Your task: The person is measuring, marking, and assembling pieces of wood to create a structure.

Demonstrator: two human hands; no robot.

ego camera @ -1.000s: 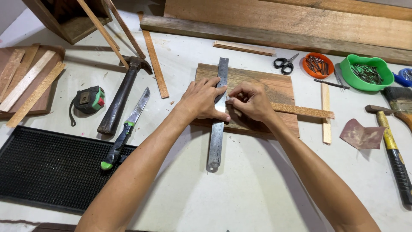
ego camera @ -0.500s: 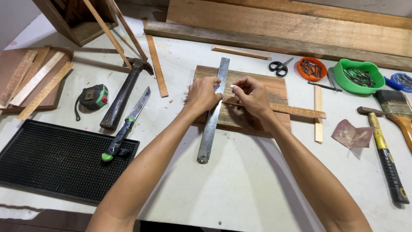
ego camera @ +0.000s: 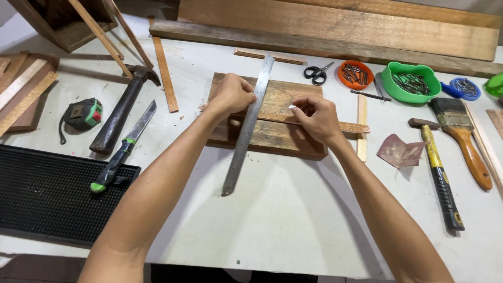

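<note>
Since earlier: my hands have parted | left hand [ego camera: 233,94] closed, pressing steel ruler [ego camera: 247,126] onto wooden board [ego camera: 272,133] at table centre | right hand [ego camera: 314,118] pinching small white piece [ego camera: 291,107] over thin strip [ego camera: 348,127].

This is a woodworking shop, a hand-tool bench rather than a machine room. The white tabletop [ego camera: 293,220] carries long rough planks [ego camera: 335,26] along its 12 o'clock edge, thin wood strips [ego camera: 165,73] at 11 o'clock, and a brown board [ego camera: 277,131] at the centre under a steel ruler [ego camera: 246,131]. Tools lie all around: a hammer [ego camera: 123,112], a knife [ego camera: 123,149] and a tape measure [ego camera: 84,114] at 9 o'clock, another hammer [ego camera: 437,173], a paintbrush [ego camera: 461,136] and sandpaper [ego camera: 399,151] at 3 o'clock, plus bowls of nails [ego camera: 410,83] and scissors [ego camera: 316,73] at 1 o'clock.
</note>
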